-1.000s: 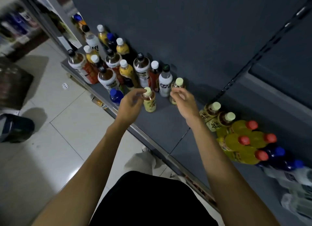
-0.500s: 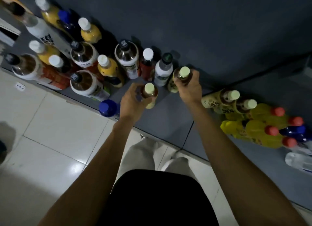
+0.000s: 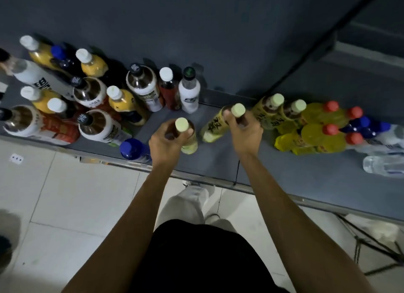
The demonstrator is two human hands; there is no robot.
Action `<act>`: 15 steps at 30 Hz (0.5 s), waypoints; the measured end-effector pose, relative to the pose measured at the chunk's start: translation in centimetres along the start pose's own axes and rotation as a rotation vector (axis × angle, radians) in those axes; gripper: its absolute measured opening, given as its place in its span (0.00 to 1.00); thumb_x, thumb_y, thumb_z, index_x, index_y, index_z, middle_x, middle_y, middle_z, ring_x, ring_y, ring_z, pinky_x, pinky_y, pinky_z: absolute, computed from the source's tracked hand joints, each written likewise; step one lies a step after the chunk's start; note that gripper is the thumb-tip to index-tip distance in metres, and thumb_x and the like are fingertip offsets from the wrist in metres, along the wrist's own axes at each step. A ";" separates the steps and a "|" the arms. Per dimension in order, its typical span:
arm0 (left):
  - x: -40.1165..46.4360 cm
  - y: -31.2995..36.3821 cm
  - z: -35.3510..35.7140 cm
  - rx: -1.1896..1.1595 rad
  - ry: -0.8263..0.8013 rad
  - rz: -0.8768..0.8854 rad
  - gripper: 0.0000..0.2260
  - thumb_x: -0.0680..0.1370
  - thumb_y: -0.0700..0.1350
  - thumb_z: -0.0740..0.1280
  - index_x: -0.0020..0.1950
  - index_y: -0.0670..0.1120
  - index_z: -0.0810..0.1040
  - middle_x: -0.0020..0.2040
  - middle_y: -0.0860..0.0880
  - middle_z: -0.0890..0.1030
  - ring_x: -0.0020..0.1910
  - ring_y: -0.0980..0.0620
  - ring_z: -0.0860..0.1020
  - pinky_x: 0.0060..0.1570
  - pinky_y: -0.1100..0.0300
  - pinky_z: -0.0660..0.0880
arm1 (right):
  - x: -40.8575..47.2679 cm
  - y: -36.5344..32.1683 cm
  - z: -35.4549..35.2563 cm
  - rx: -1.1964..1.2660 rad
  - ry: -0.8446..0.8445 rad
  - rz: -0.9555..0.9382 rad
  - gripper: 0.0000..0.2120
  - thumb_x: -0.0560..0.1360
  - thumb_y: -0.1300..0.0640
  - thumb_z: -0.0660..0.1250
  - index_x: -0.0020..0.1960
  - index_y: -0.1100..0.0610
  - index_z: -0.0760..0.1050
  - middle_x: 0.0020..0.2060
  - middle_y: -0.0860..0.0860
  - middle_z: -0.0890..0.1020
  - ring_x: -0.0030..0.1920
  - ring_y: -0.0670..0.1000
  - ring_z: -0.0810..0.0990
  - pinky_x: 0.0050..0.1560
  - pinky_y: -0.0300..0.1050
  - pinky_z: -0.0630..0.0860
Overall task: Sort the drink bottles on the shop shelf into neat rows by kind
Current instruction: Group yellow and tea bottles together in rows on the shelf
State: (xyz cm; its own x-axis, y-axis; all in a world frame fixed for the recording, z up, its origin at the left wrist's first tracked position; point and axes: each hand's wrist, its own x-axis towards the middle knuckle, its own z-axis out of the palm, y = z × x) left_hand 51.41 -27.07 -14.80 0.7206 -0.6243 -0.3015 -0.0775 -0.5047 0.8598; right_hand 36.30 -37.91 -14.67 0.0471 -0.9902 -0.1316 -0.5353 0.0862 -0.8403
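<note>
Each hand pinches one pale-capped tea bottle by the neck: left hand (image 3: 167, 140), right hand (image 3: 244, 131), heading toward matching bottles (image 3: 271, 109) at centre right.

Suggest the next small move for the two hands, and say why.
Probably carry both bottles right: the right hand grips a pale-capped yellow-label tea bottle, the left hand its twin, and two matching pale-capped bottles already stand there beside the red-capped yellow bottles.
</note>
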 end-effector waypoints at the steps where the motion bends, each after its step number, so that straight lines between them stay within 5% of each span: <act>1: -0.7 0.4 -0.1 -0.028 0.003 0.017 0.17 0.69 0.48 0.77 0.56 0.47 0.81 0.45 0.53 0.81 0.44 0.57 0.78 0.42 0.69 0.74 | -0.9 0.0 -0.8 0.035 0.008 -0.028 0.13 0.73 0.45 0.72 0.39 0.54 0.75 0.30 0.45 0.73 0.32 0.42 0.70 0.33 0.39 0.65; 4: -3.1 2.1 -0.4 -0.156 -0.091 0.068 0.15 0.69 0.44 0.77 0.53 0.45 0.80 0.44 0.52 0.82 0.43 0.59 0.79 0.45 0.63 0.76 | -3.3 -0.3 -3.3 0.157 -0.027 -0.072 0.13 0.71 0.47 0.74 0.34 0.44 0.71 0.25 0.41 0.71 0.30 0.40 0.68 0.33 0.35 0.64; 9: -8.2 4.8 -1.4 -0.319 -0.298 0.116 0.11 0.70 0.46 0.74 0.50 0.45 0.82 0.44 0.48 0.83 0.43 0.55 0.79 0.45 0.58 0.77 | -7.7 -0.2 -8.4 0.485 -0.072 -0.133 0.08 0.72 0.50 0.73 0.41 0.53 0.78 0.33 0.48 0.74 0.37 0.47 0.71 0.40 0.46 0.69; 11: -10.5 5.6 -1.3 -0.368 -0.329 0.115 0.03 0.74 0.46 0.70 0.45 0.48 0.81 0.40 0.49 0.81 0.41 0.53 0.78 0.43 0.56 0.76 | -9.5 -0.7 -10.5 0.514 -0.060 -0.176 0.08 0.74 0.52 0.72 0.39 0.53 0.76 0.32 0.48 0.72 0.37 0.46 0.69 0.40 0.44 0.67; 15: -14.5 7.1 0.1 -0.453 -0.361 0.006 0.10 0.74 0.53 0.65 0.44 0.48 0.78 0.43 0.41 0.81 0.43 0.45 0.79 0.50 0.46 0.76 | -12.8 -0.9 -13.9 0.562 -0.044 -0.217 0.07 0.78 0.57 0.68 0.41 0.54 0.78 0.31 0.40 0.74 0.35 0.40 0.70 0.40 0.33 0.67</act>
State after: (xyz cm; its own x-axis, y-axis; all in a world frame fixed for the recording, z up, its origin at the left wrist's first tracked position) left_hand 40.36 -21.69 -4.38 0.4341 -0.8304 -0.3494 0.2792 -0.2447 0.9285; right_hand 24.51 -26.89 -4.94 0.1468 -0.9872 0.0620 0.0176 -0.0600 -0.9980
